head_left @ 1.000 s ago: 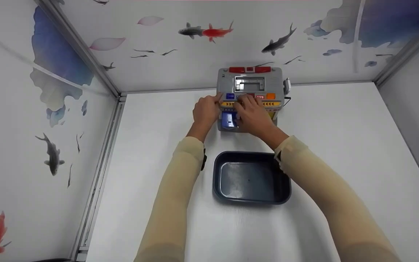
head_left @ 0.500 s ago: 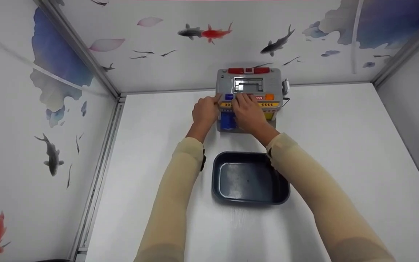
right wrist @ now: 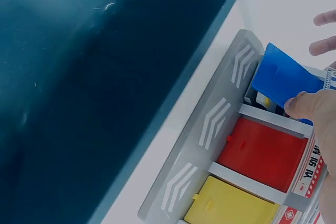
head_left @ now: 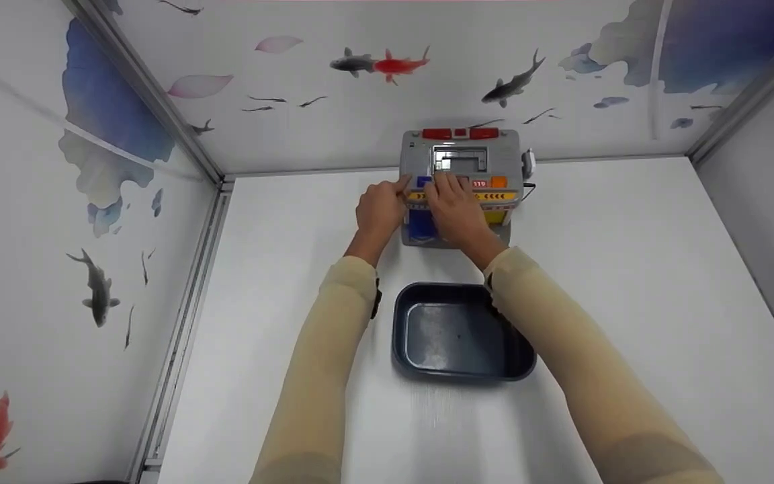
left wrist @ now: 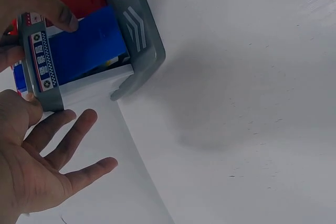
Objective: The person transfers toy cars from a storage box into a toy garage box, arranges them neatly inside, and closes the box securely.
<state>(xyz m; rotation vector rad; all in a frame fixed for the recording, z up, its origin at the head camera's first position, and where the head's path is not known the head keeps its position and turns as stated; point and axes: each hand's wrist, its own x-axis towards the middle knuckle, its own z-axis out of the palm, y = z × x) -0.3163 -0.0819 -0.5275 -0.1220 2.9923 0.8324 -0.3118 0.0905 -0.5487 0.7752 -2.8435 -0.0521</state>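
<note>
A grey toy garage (head_left: 417, 154) stands against the back wall. Its front has a blue door (right wrist: 286, 77), a red door (right wrist: 262, 153) and a yellow door (right wrist: 231, 203). The blue one tilts outward, with a dark gap beneath it; the other two lie flat in their frames. My left hand (head_left: 380, 205) pinches the garage's front left corner, its other fingers spread free in the left wrist view. With fingers hooked over the roof's front edge, my right hand (head_left: 461, 212) grips the garage while its thumb (right wrist: 302, 104) presses on the blue door.
A dark blue plastic bin (head_left: 454, 339) sits on the white table (head_left: 615, 282) in front of the garage, under the right forearm. Printed walls (head_left: 293, 121) with fish enclose the back and sides. A white piece (head_left: 528, 163) juts from the garage's right side.
The blue door has swung from sticking out toward its frame under the right thumb. My right wrist and forearm have shifted left; the left hand stays at the corner.
</note>
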